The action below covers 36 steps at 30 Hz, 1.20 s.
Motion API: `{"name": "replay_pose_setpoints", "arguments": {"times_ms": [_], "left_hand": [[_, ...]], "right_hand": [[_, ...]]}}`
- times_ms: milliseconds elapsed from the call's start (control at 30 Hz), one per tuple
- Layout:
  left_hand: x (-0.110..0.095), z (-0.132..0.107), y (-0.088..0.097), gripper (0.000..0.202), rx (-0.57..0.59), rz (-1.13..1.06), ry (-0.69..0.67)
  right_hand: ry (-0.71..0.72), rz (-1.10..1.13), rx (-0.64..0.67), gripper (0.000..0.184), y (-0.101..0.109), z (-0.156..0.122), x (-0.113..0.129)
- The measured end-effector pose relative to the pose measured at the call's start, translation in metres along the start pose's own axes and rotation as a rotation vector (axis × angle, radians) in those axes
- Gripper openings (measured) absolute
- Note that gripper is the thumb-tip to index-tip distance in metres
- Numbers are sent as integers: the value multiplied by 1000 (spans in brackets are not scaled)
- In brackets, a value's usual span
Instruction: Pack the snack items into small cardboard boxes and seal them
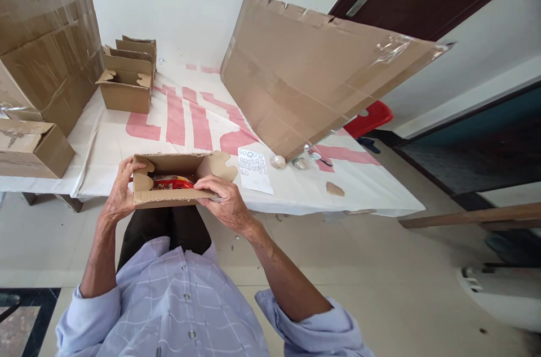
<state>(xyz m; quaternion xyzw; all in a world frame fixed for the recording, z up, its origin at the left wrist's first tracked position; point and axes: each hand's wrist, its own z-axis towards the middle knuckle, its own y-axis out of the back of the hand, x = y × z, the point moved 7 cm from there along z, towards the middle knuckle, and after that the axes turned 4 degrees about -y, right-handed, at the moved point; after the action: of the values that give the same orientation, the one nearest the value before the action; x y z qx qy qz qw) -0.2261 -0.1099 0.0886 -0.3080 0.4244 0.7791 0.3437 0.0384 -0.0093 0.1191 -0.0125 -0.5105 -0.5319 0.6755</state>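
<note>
Open carton held at the table's near edge

Across the white-covered table, a broad cardboard panel stands tilted; a tall taped box is at the left. The carton is between both hands, a marked paper sheet to its right. The left hand's grip is closed on its left end; the right hand reaches over the near wall to a red item inside, its grip's hold unclear.

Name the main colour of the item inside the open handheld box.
The item is mostly red where visible, best seen in the head view.
</note>
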Motion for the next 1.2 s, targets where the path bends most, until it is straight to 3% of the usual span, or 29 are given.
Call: {"name": "replay_pose_setpoints", "arguments": {"times_ms": [1200], "left_hand": [[-6,-1,1,70,11,15,3]], "right_hand": [[12,-18,-49,9,-3,-5,2]]}}
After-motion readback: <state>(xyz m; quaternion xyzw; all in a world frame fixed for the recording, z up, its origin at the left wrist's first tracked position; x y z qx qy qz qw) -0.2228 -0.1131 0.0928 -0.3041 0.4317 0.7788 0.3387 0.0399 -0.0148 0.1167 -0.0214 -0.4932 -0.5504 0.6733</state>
